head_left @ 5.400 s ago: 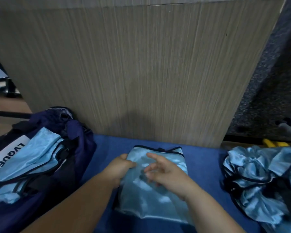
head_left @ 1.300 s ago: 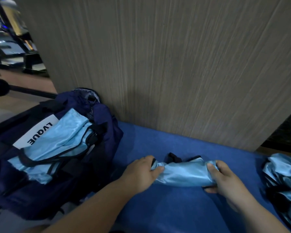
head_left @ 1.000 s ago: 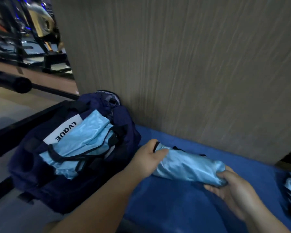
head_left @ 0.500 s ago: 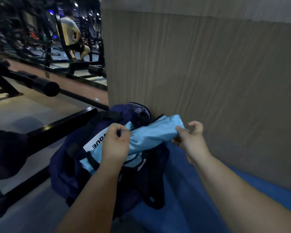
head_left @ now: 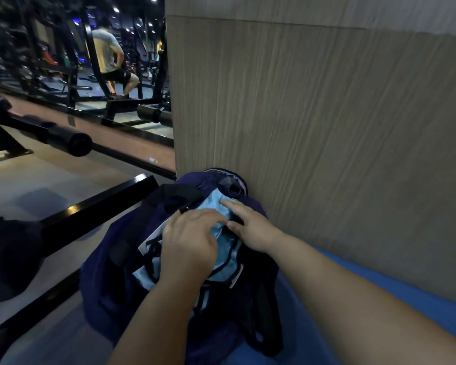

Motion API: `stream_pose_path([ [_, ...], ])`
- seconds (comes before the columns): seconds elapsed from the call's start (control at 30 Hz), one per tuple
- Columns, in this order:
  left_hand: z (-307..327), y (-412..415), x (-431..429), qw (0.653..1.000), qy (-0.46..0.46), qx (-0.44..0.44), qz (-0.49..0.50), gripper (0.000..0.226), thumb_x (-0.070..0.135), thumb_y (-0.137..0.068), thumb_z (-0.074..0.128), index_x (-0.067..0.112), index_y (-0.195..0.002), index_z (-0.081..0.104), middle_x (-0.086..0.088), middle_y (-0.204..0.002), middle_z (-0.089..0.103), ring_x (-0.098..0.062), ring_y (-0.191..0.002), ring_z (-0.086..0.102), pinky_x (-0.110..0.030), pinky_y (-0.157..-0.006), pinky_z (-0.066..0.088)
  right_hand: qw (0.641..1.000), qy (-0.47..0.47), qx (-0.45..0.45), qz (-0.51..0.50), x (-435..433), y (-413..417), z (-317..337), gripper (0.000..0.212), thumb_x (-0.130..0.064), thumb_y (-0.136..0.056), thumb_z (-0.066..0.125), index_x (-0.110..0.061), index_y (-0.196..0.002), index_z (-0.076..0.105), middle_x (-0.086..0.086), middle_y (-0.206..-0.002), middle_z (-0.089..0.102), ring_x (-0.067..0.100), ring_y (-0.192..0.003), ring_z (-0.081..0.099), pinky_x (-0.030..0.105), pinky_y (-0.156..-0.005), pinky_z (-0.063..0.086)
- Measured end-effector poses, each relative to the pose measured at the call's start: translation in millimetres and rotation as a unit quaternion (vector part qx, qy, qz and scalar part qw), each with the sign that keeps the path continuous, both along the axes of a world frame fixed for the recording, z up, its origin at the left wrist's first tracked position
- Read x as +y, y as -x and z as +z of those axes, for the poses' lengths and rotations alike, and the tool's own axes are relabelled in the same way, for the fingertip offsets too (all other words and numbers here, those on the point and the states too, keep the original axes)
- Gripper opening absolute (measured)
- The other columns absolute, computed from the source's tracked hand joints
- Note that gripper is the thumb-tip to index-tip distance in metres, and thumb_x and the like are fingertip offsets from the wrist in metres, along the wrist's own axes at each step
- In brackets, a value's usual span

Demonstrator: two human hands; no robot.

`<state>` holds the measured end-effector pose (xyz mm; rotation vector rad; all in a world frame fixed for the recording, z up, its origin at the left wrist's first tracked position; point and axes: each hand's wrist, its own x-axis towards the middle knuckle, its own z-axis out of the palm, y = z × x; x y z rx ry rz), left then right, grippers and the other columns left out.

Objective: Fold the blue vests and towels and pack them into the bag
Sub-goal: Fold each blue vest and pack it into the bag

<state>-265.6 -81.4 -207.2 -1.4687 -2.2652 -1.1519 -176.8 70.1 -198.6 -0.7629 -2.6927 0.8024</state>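
A navy duffel bag lies open against the wood-grain panel, on the left end of the blue padded surface. Light blue vests with black trim fill its opening. The rolled vest now lies on top of them, at the far end of the opening. My left hand rests flat on it with the fingers stretched to the right. My right hand touches the fabric with a straight index finger, thumb beside it. The heap of unfolded vests is out of view.
The wood-grain panel rises right behind the bag. A black metal rail runs along the bag's left side, with a padded roller beyond it. Far back among the gym machines sits a person.
Both hands carried the rolled vest left from the blue surface to the bag and lowered it into the opening. Their grip on its ends has given way to flat contact on top.
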Motion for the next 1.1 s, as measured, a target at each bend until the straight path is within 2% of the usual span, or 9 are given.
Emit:
stream_pose_path([
  [0.1, -16, 3, 7, 0.985, 0.168, -0.046, -0.001, 0.039, 0.030, -0.100, 0.042, 0.045, -0.135, 0.048, 0.022, -0.150, 0.037, -0.013, -0.145, 0.025, -0.050, -0.119, 0.012, 0.996, 0.001, 0.029, -0.081, 2, -14, -7, 0.065, -0.021, -0.096, 0.059, -0.026, -0.152, 0.026, 0.001, -0.152, 0.038, 0.018, -0.136, 0.039, 0.023, -0.106, 0.031],
  [0.17, -24, 6, 11, 0.976, 0.208, -0.059, 0.002, 0.039, 0.041, -0.102, 0.038, 0.050, -0.140, 0.038, 0.026, -0.154, 0.027, -0.010, -0.147, 0.015, -0.046, -0.119, 0.010, 0.981, -0.004, 0.038, -0.192, -2, -23, -14, 0.054, -0.027, -0.092, 0.062, -0.020, -0.140, 0.038, 0.008, -0.136, 0.050, 0.022, -0.117, 0.053, 0.026, -0.092, 0.041],
  [0.23, -25, 6, 12, 0.977, 0.199, -0.070, 0.006, 0.039, 0.047, -0.101, 0.036, 0.050, -0.139, 0.040, 0.027, -0.153, 0.028, -0.009, -0.147, 0.015, -0.044, -0.118, 0.011, 0.971, -0.023, -0.040, -0.234, -11, -29, -20, 0.045, -0.034, -0.093, 0.060, -0.014, -0.130, 0.045, 0.009, -0.128, 0.054, 0.023, -0.113, 0.055, 0.027, -0.084, 0.043],
  [0.43, -23, -4, 11, 0.964, 0.262, -0.036, -0.007, 0.051, 0.064, -0.095, 0.031, 0.050, -0.144, 0.030, 0.025, -0.158, 0.016, -0.012, -0.149, 0.003, -0.047, -0.119, 0.001, 0.959, -0.046, -0.174, -0.220, -25, -27, -26, 0.042, -0.039, -0.100, 0.045, -0.009, -0.129, 0.053, 0.010, -0.128, 0.060, 0.026, -0.116, 0.057, 0.031, -0.086, 0.046],
  [0.53, -22, -7, 11, 0.950, 0.311, -0.006, -0.013, 0.065, 0.075, -0.089, 0.023, 0.050, -0.149, 0.019, 0.021, -0.161, 0.005, -0.017, -0.150, -0.005, -0.050, -0.118, -0.003, 0.966, -0.009, -0.161, -0.201, -21, -33, -26, 0.039, -0.031, -0.099, 0.048, -0.011, -0.131, 0.053, 0.009, -0.130, 0.058, 0.024, -0.115, 0.056, 0.030, -0.088, 0.047],
  [0.63, -24, -6, 11, 0.938, 0.345, 0.022, -0.016, 0.098, 0.092, -0.062, -0.003, 0.049, -0.150, 0.010, 0.019, -0.162, -0.002, -0.020, -0.149, -0.009, -0.053, -0.118, -0.003, 0.974, 0.035, -0.139, -0.174, -23, -42, -26, 0.057, -0.031, -0.093, 0.053, -0.017, -0.145, 0.038, 0.006, -0.140, 0.048, 0.021, -0.123, 0.050, 0.027, -0.090, 0.043],
  [0.8, -28, -7, 10, 0.927, 0.368, 0.074, -0.010, 0.073, 0.076, -0.089, 0.028, 0.048, -0.151, 0.003, 0.014, -0.162, -0.008, -0.025, -0.149, -0.014, -0.055, -0.117, -0.005, 0.969, 0.034, -0.169, -0.175, -30, -47, -32, 0.034, -0.036, -0.089, 0.055, -0.013, -0.113, 0.050, 0.008, -0.118, 0.057, 0.021, -0.101, 0.056, 0.029, -0.072, 0.043],
  [0.93, -30, -7, 12, 0.928, 0.366, 0.067, -0.009, 0.064, 0.069, -0.094, 0.027, 0.049, -0.151, 0.005, 0.014, -0.162, -0.009, -0.025, -0.149, -0.015, -0.054, -0.117, -0.008, 0.958, 0.023, -0.212, -0.192, -37, -47, -34, 0.053, -0.043, -0.089, 0.060, -0.011, -0.128, 0.043, 0.009, -0.127, 0.054, 0.023, -0.111, 0.055, 0.029, -0.075, 0.042],
  [1.1, -31, -6, 12, 0.929, 0.364, 0.064, -0.011, 0.061, 0.069, -0.094, 0.021, 0.050, -0.150, 0.009, 0.014, -0.162, -0.008, -0.024, -0.149, -0.016, -0.054, -0.117, -0.008, 0.950, 0.017, -0.251, -0.187, -41, -48, -28, 0.062, -0.052, -0.081, 0.071, -0.009, -0.122, 0.052, 0.005, -0.117, 0.062, 0.020, -0.105, 0.060, 0.029, -0.078, 0.050],
])
